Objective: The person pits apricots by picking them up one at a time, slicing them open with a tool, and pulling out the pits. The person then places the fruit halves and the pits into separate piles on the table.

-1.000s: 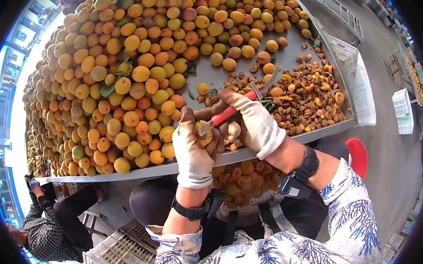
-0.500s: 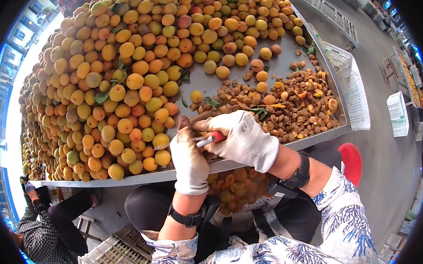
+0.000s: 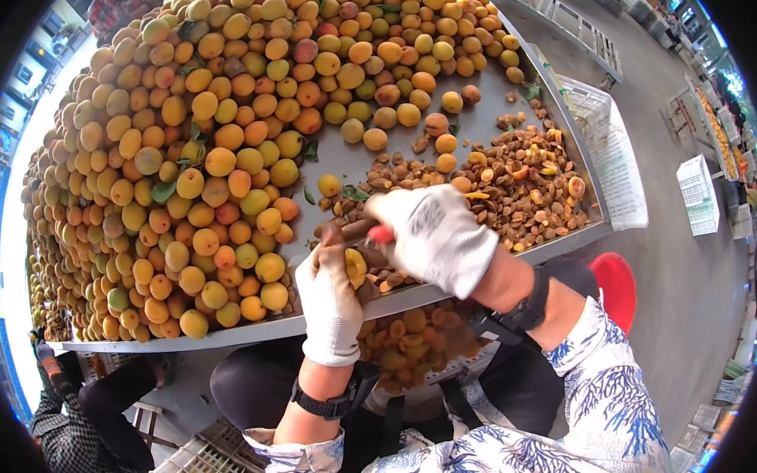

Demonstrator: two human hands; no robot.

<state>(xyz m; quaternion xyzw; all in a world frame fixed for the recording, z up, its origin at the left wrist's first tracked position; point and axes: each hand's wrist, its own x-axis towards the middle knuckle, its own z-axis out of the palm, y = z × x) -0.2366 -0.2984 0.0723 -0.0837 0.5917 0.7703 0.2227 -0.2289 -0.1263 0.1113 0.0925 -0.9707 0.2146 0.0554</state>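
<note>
Both my hands wear white knit gloves with brown-stained fingers, close together over the front edge of a metal table (image 3: 186, 339). In my left hand (image 3: 332, 298) is a yellow apricot (image 3: 355, 268), pressed near the thumb; its far side is hidden. My right hand (image 3: 438, 240), slightly blurred, is closed around a red-handled tool (image 3: 381, 234), whose working end I cannot make out. Brown apricot pits (image 3: 526, 189) with fruit scraps lie beyond the right hand. To the left rises a large heap of whole apricots (image 3: 166, 200).
Apricot halves (image 3: 412, 337) fill a container below the table edge, between my knees. A red basin (image 3: 617, 292) is at my right, a white crate (image 3: 614, 155) beside the table. Two other people (image 3: 125, 5) are at far left and lower left; another crate (image 3: 213, 455) stands lower left.
The view has shifted slightly. My hands have drawn a little apart, and a yellow apricot now shows in the left one. The tool's metal part, visible before, no longer shows clearly.
</note>
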